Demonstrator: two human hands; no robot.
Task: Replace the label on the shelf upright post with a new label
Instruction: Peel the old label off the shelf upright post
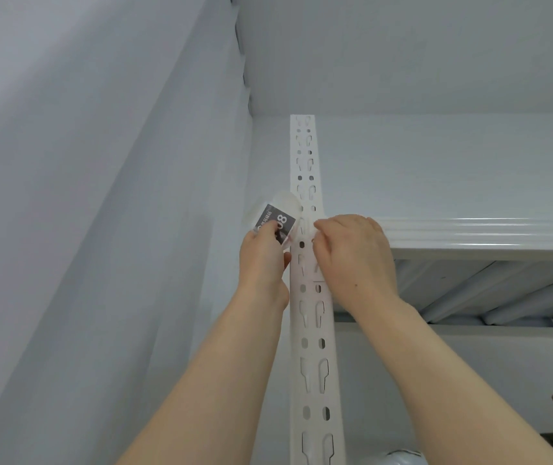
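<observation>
Left hand (263,255) pinches a grey label (276,223) beside the post (312,333) — right hand (352,253) curls at the post, grip unclear; fixing seems left.

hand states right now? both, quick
Left hand: pinching the dark label.
Right hand: fingers curled at the upright post; grip cannot be told.

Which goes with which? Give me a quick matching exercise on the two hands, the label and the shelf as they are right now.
Things:
1. left hand
2. right hand
3. label
4. shelf

Descriptions:
A. white, sticks out to the right of the post
B. dark grey, printed 08
C. fingertips at the front of the post
D. grips the label, just left of the post

Pairs: 1-D, 2-C, 3-B, 4-A
</observation>
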